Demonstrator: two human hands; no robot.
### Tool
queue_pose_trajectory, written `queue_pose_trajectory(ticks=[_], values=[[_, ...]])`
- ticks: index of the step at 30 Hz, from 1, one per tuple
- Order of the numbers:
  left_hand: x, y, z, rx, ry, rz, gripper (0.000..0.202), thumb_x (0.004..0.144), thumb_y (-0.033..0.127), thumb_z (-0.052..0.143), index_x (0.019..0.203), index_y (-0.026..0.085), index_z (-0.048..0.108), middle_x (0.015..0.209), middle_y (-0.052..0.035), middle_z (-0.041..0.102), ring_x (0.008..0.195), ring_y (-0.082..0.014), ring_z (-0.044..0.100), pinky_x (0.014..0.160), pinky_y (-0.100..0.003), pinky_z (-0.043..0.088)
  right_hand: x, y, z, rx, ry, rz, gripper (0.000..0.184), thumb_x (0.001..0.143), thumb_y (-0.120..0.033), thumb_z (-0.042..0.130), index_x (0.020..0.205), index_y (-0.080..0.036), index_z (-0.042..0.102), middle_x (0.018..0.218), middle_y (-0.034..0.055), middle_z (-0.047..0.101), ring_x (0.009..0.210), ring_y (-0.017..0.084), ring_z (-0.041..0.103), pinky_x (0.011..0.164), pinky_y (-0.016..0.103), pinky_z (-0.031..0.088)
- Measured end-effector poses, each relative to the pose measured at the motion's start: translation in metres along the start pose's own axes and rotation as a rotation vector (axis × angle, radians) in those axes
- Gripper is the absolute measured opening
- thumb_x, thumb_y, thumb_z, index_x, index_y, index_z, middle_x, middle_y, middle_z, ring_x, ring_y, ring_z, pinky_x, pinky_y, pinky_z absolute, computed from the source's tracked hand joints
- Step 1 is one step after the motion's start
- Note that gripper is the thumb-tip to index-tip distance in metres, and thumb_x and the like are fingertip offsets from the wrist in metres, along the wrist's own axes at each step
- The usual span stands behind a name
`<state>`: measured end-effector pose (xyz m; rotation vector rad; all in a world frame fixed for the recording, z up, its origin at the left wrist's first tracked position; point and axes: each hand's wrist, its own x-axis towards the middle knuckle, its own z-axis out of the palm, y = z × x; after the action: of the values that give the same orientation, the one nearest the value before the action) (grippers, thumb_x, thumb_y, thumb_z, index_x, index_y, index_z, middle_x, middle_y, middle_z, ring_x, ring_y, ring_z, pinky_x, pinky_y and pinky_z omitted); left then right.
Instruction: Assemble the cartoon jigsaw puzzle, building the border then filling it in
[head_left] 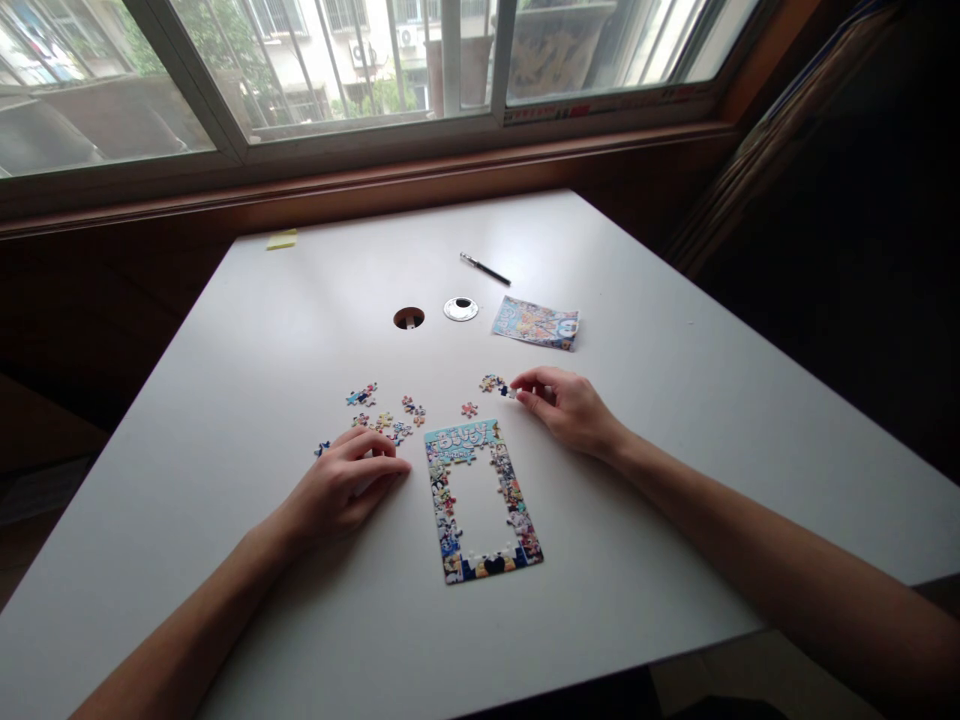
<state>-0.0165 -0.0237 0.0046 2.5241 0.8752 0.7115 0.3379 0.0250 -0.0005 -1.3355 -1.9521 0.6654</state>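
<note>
A rectangular jigsaw puzzle [527,530] lies on the white table, its printed border joined around a bare middle. To its upper right, my right hand [562,405] pinches a small dark-and-white puzzle piece [507,392] between thumb and fingertips, just beside a few loose pieces [491,382]. My left hand [349,475] rests on the table left of the puzzle, fingers loosely bent and apart, with no piece visible in it. Several loose puzzle pieces [384,420] are scattered just beyond it. A single reddish piece [469,410] sits above the puzzle's top edge.
Farther back lie a creased picture sheet [536,323], a black pen [485,268] and a round metal cover [460,309]. A cable hole [409,319] opens in the tabletop. Yellow sticky notes [282,240] are at the far left corner, below the window [360,70].
</note>
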Motion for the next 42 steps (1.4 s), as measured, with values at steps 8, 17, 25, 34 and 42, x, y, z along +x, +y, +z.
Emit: queue_pose_trajectory(ticks=[8,17,25,34,42], values=[[-0.0006,-0.0008,0.0012,0.001,-0.001,-0.01,0.031,0.092,0.008,0.057,0.113,0.025,0.071,0.102,-0.0081,0.063,0.099,-0.0199,0.057,0.085,-0.035,0.05,0.0006,0.0012,0.0016,0.005,0.001,-0.013,0.018,0.093,-0.028,0.059,0.1,-0.018,0.072,0.083,0.005,0.069,0.068,0.016,0.056,0.066,0.032,0.046],[-0.0014,0.0001,0.0004,0.013,0.005,-0.008,0.03,0.093,0.01,0.056,0.113,0.025,0.072,0.102,-0.0084,0.064,0.098,-0.0204,0.058,0.085,-0.035,0.051,0.0008,0.0006,0.0011,0.01,0.003,-0.02,0.018,0.093,-0.028,0.059,0.099,-0.018,0.072,0.084,0.0053,0.07,0.069,0.016,0.057,0.065,0.031,0.046],[-0.0002,0.0004,-0.0001,0.007,0.0,-0.01,0.031,0.092,0.009,0.056,0.113,0.025,0.072,0.101,-0.0086,0.064,0.099,-0.0207,0.058,0.084,-0.035,0.05,0.0002,0.0014,0.0013,0.008,-0.004,-0.018,0.02,0.093,-0.032,0.059,0.099,-0.018,0.072,0.084,0.006,0.071,0.068,0.016,0.057,0.063,0.031,0.045],[-0.0001,0.0017,-0.0003,0.006,-0.001,-0.015,0.029,0.093,0.009,0.056,0.112,0.024,0.072,0.101,-0.0082,0.063,0.099,-0.0202,0.058,0.085,-0.034,0.05,0.0008,0.0003,0.0014,0.011,-0.005,-0.014,0.019,0.092,-0.031,0.06,0.097,-0.017,0.073,0.085,0.0061,0.071,0.068,0.016,0.056,0.063,0.031,0.045],[-0.0009,0.0015,-0.0003,0.003,-0.005,-0.013,0.029,0.093,0.009,0.056,0.113,0.025,0.071,0.102,-0.0086,0.063,0.099,-0.0205,0.057,0.084,-0.035,0.05,0.0005,-0.0003,0.0015,-0.001,-0.006,-0.016,0.02,0.092,-0.032,0.061,0.097,-0.018,0.073,0.083,0.0057,0.07,0.066,0.016,0.055,0.062,0.031,0.044]])
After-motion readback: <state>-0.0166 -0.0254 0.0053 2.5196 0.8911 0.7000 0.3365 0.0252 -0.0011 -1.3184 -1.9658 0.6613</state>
